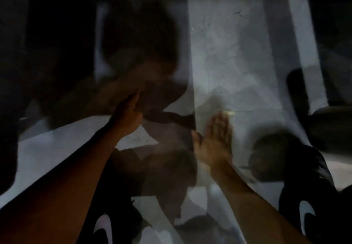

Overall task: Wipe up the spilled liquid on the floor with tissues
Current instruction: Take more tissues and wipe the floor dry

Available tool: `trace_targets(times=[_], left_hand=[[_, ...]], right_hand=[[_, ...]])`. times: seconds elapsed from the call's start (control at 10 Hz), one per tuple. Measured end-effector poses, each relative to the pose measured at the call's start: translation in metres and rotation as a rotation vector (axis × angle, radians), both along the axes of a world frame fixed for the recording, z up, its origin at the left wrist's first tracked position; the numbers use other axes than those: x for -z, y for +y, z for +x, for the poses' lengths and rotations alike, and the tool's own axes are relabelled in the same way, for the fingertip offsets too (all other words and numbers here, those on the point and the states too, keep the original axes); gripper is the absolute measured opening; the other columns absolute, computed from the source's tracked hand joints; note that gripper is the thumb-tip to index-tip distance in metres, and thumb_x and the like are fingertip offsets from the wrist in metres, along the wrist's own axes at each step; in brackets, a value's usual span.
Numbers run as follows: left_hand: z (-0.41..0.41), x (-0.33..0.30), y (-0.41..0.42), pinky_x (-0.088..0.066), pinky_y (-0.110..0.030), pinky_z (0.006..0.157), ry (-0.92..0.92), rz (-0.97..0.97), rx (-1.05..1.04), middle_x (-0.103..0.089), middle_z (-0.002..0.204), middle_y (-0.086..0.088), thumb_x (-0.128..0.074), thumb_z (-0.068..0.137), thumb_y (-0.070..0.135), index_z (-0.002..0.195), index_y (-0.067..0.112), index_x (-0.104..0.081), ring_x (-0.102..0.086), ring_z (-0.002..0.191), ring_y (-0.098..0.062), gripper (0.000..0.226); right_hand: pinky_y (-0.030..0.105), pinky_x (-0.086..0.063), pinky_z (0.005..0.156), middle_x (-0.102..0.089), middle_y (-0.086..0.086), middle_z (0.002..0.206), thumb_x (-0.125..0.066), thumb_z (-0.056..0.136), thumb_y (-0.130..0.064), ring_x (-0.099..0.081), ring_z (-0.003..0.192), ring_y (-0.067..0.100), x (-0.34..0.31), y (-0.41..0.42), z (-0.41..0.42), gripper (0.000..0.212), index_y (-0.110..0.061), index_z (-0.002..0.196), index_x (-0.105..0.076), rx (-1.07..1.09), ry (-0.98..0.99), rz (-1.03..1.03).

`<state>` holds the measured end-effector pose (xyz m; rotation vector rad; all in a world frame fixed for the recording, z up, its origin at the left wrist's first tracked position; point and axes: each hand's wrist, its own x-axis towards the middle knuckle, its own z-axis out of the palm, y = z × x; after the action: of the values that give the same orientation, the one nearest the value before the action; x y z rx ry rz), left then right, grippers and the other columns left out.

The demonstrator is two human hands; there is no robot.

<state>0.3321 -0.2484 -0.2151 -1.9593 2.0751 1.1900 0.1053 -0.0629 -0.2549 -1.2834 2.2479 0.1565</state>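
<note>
dark, blurred, no readable text

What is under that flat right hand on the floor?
The flat right hand lies on the pale grey floor. A small pale scrap shows past its fingertips, perhaps tissue. Anything beneath the palm is covered, and the picture is blurred.

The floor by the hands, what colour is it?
Pale grey floor, mottled, under dark shadows; head view, the only one.

The picture is dim and blurred. The right hand [215, 140] lies flat, fingers straight and together toward 12 o'clock, on the pale grey floor [228, 53]. At its 9 o'clock the left hand [126, 116] hangs in shadow, fingers loosely curled; whether it holds anything cannot be told. Dark shoes with pale marks [306, 211] sit near 5 o'clock
</note>
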Motion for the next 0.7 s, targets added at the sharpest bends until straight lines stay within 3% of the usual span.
trace_targets(times=[0.1, 0.2, 0.3, 0.4, 0.5, 0.6, 0.7], left_hand=[[0.001, -0.020, 0.028, -0.039, -0.046, 0.113, 0.045, -0.031, -0.104, -0.048, 0.151, -0.012, -0.054, 0.100, 0.019, 0.148, 0.020, -0.046, -0.047, 0.135, -0.031, 0.048], [0.014, -0.027, 0.061, -0.045, -0.049, 0.108, 0.053, -0.128, -0.044, -0.062, 0.135, -0.010, -0.046, 0.093, 0.035, 0.134, 0.016, -0.061, -0.057, 0.126, -0.029, 0.048], [0.038, -0.016, 0.085, -0.045, -0.045, 0.108, 0.020, -0.161, 0.093, -0.069, 0.121, -0.005, -0.038, 0.095, 0.036, 0.115, 0.017, -0.068, -0.062, 0.116, -0.021, 0.041], [0.038, -0.025, 0.113, -0.047, -0.040, 0.105, 0.013, -0.193, 0.112, -0.068, 0.116, 0.004, -0.047, 0.093, 0.024, 0.112, 0.025, -0.067, -0.062, 0.111, -0.014, 0.027], [0.030, -0.031, 0.139, -0.048, -0.038, 0.101, 0.038, -0.166, 0.064, -0.067, 0.119, -0.002, -0.058, 0.087, 0.007, 0.119, 0.023, -0.068, -0.059, 0.113, -0.020, 0.037], [0.014, -0.038, 0.162, -0.051, -0.034, 0.098, 0.022, -0.115, 0.050, -0.068, 0.118, 0.000, -0.046, 0.086, 0.026, 0.124, 0.027, -0.066, -0.063, 0.110, -0.017, 0.043], [-0.017, -0.044, 0.169, -0.048, -0.039, 0.103, 0.013, -0.014, 0.081, -0.068, 0.121, 0.000, -0.039, 0.088, 0.036, 0.127, 0.026, -0.065, -0.062, 0.113, -0.019, 0.047]], right_hand=[[0.054, -0.012, 0.126, -0.017, 0.018, 0.168, -0.030, 0.098, -0.067, -0.019, 0.155, 0.035, 0.000, -0.033, 0.052, 0.082, -0.015, 0.161, -0.022, -0.346, -0.373, -0.183], [0.055, -0.009, 0.127, -0.013, 0.019, 0.169, -0.042, 0.099, -0.060, -0.008, 0.156, 0.039, -0.008, 0.027, 0.084, 0.082, -0.009, 0.160, -0.024, -0.925, -0.226, -0.276], [0.048, -0.003, 0.127, -0.012, 0.013, 0.170, -0.044, 0.091, -0.062, -0.011, 0.157, 0.032, -0.009, 0.099, 0.063, 0.087, -0.014, 0.161, -0.023, -1.081, -0.209, -0.312], [0.041, -0.027, 0.121, -0.038, 0.007, 0.162, -0.043, 0.098, -0.054, -0.043, 0.146, 0.021, -0.005, 0.131, 0.015, 0.071, -0.016, 0.157, -0.036, -1.205, -0.238, -0.291], [0.025, -0.018, 0.124, -0.029, -0.016, 0.165, -0.029, 0.110, -0.043, -0.032, 0.149, 0.004, -0.003, 0.131, -0.051, 0.051, -0.038, 0.160, -0.023, -0.770, -0.365, -0.239], [0.015, -0.019, 0.121, -0.029, -0.027, 0.162, -0.028, 0.108, -0.041, -0.032, 0.148, 0.001, -0.011, 0.107, -0.093, 0.048, -0.063, 0.151, -0.021, -0.439, -0.478, -0.223], [0.034, -0.044, 0.110, -0.067, -0.005, 0.130, -0.053, 0.102, -0.044, -0.063, 0.120, 0.018, -0.035, 0.074, -0.115, 0.026, -0.043, 0.127, -0.059, -0.406, -0.204, -0.210]])
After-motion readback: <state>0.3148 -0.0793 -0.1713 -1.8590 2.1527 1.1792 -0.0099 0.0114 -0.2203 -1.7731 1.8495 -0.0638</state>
